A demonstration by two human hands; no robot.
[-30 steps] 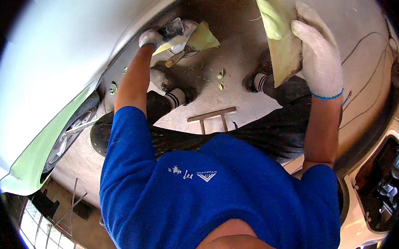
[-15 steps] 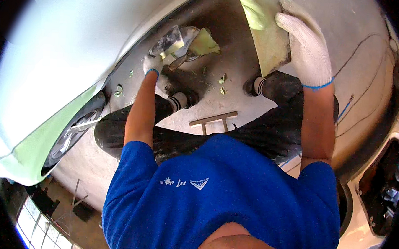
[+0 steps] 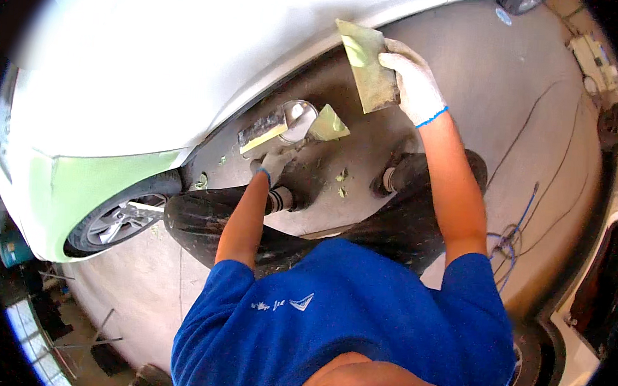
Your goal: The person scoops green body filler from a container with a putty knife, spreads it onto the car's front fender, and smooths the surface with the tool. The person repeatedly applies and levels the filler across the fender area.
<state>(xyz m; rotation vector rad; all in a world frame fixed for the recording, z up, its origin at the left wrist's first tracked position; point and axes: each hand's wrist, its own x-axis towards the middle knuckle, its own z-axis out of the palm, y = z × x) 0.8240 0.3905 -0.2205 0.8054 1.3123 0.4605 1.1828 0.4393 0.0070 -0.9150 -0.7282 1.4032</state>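
My right hand [image 3: 412,75], in a white knit glove with a blue cuff, grips a flat, thin board [image 3: 371,80] smeared with pale yellow-green putty. It is raised beside the white car's lower side. My left hand [image 3: 277,164], also gloved, is low near the floor with its fingers drawn together; what they hold is hidden. Just beyond it stands a round tin [image 3: 300,120] with a shiny top. A dark rectangular spreader [image 3: 263,131] with a yellow-green edge rests against the tin's left side. On its right leans a putty-coated, pale green piece [image 3: 329,124].
The white car body [image 3: 190,58] runs along the left and far side, with a pale green fender [image 3: 90,180] and a wheel [image 3: 112,225]. Putty scraps [image 3: 342,176] dot the floor between my feet. A blue hose [image 3: 507,244] and thin cables lie at right.
My left hand has come away from the dark spreader, toward me and to the right. My right hand with the putty board now appears further left and lower, while the whole view has shifted.
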